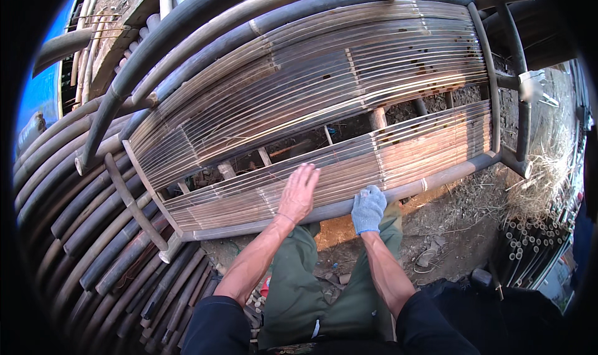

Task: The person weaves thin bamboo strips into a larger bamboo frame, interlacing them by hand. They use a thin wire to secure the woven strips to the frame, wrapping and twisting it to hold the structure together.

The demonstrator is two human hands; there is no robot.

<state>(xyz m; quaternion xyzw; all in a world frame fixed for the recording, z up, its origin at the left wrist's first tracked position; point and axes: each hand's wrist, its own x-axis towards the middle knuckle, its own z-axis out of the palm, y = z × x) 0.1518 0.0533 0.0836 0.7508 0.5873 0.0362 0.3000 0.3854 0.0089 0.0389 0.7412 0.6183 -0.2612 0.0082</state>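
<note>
A long bamboo bench [436,179] lies across in front of me, its seat made of thin split slats in two bands with a gap between them. On the near band of bamboo slats [430,144], my left hand [299,191] is bare and lies flat, fingers stretched out toward the gap. My right hand [369,209] wears a grey knit glove and sits at the thick front pole, right of my left hand. Its fingers are curled closed; whatever may be inside them is hidden.
Stacked dark bamboo poles [118,255] fill the left side. A bundle of thin cut bamboo [523,239] and dry straw-like shavings [542,180] lie at the right. Curved bamboo rails [205,40] rise along the far side. A blue sheet [43,87] shows at upper left.
</note>
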